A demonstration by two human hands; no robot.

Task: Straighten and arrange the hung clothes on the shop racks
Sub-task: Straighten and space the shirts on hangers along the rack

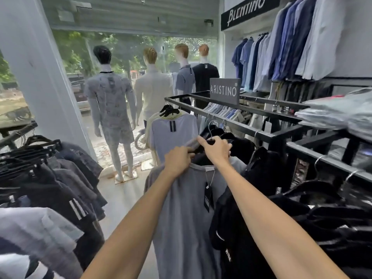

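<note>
**Grey T-shirt on hanger — front of centre rack**

Item: grey T-shirt (pixel 187 208), hung from the black rack rail (pixel 231 122), swing tag (pixel 208 199) dangling at the neckline. Likely light, soft and limp; the cloth would slide and bunch, so the sounder hold is the stiff hanger (pixel 211 135) at neck and shoulder.

Grip: left hand (pixel 178 161) closed, pinching the collar edge. Right hand (pixel 216 150) closed over the dark hanger top, fingers curled round it.

Adjacent: black garments (pixel 261 172) pressed against its right; white T-shirt (pixel 174 133) just behind; mannequins (pixel 110 101) well beyond.
</note>
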